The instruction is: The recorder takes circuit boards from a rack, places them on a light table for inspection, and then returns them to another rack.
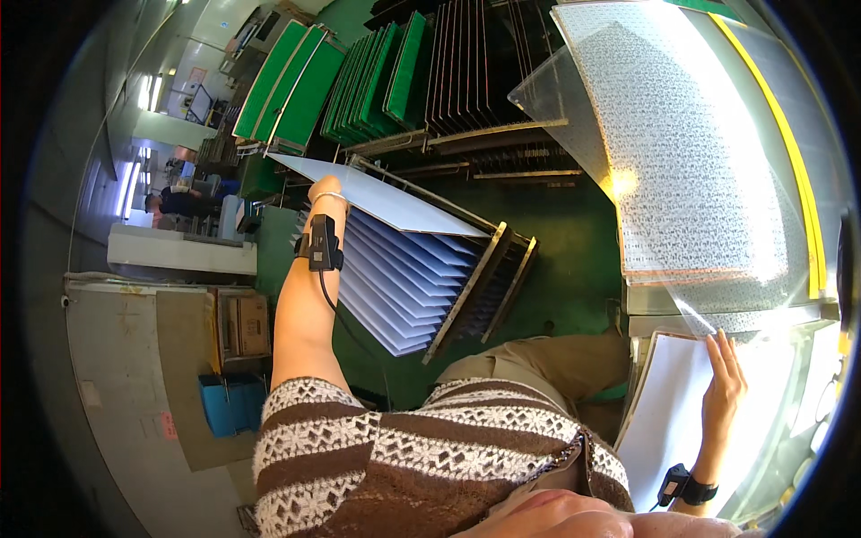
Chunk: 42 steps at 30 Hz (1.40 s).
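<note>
My left hand [328,189] is closed on the near-left edge of a white panel [386,202] that lies slanted at the top of a rack; its fingertips are mostly hidden. Below that panel, several more white sheets [395,287] stand fanned in the rack. On the right, my right hand [725,381] has its fingers stretched out at the lower edge of a clear film [753,309]. The film overlaps a speckled white panel [673,134] on the bench. Under my right hand lies another white panel [659,403] with a brown edge.
Racks of green panels [368,85] and dark panels [457,67] stand at the far side. The slotted rack's metal rail [466,291] slants close to my legs. A yellow strip [780,134] runs along the bench at right. A blue bin [231,403] is at left.
</note>
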{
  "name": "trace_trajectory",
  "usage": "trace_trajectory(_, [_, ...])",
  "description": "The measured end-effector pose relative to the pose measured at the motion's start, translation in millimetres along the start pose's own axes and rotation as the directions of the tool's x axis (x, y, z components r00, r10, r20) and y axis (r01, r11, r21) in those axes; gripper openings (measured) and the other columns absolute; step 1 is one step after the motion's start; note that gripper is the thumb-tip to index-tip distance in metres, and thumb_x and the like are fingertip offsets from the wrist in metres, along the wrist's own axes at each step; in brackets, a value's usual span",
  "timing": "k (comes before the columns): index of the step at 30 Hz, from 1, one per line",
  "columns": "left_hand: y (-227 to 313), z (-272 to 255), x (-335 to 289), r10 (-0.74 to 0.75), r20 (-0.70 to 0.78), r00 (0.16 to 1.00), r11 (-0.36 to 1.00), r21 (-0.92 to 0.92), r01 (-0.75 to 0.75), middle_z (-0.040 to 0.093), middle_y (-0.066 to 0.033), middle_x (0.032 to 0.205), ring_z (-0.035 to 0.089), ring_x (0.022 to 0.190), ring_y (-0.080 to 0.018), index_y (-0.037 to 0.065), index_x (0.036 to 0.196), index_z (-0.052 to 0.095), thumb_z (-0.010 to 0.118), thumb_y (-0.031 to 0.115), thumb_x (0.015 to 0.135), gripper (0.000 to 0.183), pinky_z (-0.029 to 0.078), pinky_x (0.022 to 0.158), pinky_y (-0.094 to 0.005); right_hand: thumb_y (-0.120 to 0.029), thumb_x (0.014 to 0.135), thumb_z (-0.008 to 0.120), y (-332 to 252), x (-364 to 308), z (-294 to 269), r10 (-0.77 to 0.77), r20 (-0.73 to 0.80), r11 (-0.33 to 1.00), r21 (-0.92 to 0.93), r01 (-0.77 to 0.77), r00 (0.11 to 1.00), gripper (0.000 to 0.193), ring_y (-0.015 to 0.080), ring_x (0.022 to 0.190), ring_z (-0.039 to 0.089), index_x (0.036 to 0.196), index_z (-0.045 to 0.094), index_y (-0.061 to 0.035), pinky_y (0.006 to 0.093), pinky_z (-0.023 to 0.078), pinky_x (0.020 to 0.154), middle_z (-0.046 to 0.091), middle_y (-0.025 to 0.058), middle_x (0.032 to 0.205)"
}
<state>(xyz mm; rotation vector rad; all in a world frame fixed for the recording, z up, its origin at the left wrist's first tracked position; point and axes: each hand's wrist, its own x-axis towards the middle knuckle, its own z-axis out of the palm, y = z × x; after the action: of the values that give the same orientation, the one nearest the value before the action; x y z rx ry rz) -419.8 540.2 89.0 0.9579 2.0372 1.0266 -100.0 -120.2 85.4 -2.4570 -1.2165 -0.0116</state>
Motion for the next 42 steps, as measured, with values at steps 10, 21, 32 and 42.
trace_trajectory(10, [2, 0, -4, -0.004, 0.041, 0.999, 1.000, 0.021, 0.003, 0.062, -0.0162, 0.095, 0.060, 0.082, -0.0212, 0.000, 0.102, 0.058, 0.062, 0.013, 0.073, 0.031, 0.048, 0.071, -0.0326, 0.012, 0.076, 0.044, -4, 0, -3, 0.017, -0.009, 1.000, 0.016, -0.017, 1.000, 0.040, 0.0342, 0.106, 0.055, 0.106, 0.062, -0.0064, 0.0391, 0.047, 0.086, 0.058, 0.0136, 0.113])
trace_trajectory(21, [-4, 32, -65, -0.044, 0.316, 0.948, 0.964, 0.261, -0.043, 0.050, -0.0209, 0.118, 0.050, 0.107, -0.0392, -0.001, 0.120, 0.047, 0.040, 0.043, 0.090, 0.053, 0.043, 0.083, -0.0601, 0.010, 0.080, 0.043, -17, 4, -24, 0.034, -0.078, 0.999, 0.030, -0.032, 0.996, 0.037, 0.0285, 0.103, 0.057, 0.111, 0.058, -0.0042, 0.0369, 0.048, 0.086, 0.059, 0.0141, 0.111])
trace_trajectory(32, [-29, 67, -255, 0.068, 0.995, -0.079, 0.982, -0.053, 0.180, 0.053, -0.0234, 0.115, 0.057, 0.101, -0.0354, -0.008, 0.120, 0.043, 0.029, 0.069, 0.080, 0.088, 0.048, 0.082, -0.0437, 0.010, 0.078, 0.046, -67, -6, -117, -0.122, -0.315, 0.972, -0.228, 0.050, 0.941, 0.032, 0.0273, 0.103, 0.058, 0.103, 0.063, -0.0010, 0.0345, 0.048, 0.086, 0.062, 0.0137, 0.105])
trace_trajectory(42, [-57, 96, -346, -0.118, 0.880, -0.460, 0.989, 0.061, -0.137, 0.056, -0.0131, 0.114, 0.062, 0.093, -0.0278, 0.005, 0.122, 0.047, 0.049, 0.014, 0.089, 0.034, 0.054, 0.066, -0.0296, 0.003, 0.073, 0.054, -102, -168, -92, 0.409, -0.374, 0.876, -0.096, -0.473, 0.832, 0.024, 0.0347, 0.127, 0.033, 0.076, 0.071, -0.0137, 0.0469, 0.023, 0.106, 0.050, 0.0126, 0.125])
